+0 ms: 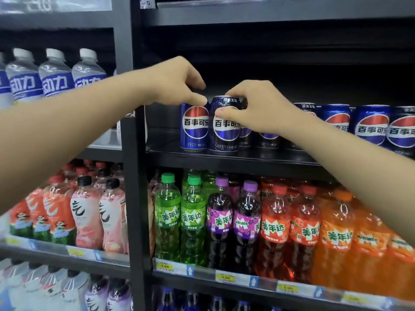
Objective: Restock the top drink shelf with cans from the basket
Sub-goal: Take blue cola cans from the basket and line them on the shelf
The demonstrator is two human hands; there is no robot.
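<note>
The black metal top shelf (235, 157) runs under both hands. A row of shiny blue cola cans (371, 125) stands on it, off to the right of the right hand's fingers. The left hand (173, 83) sits over a blue round cola can (194, 127), fingers curled down onto its top. Just beside it, touching, is a dark blue-black cola can (224, 129). The right hand (256, 106) grips that can's top, thumb in front, fingers clamped round the rim.
</note>
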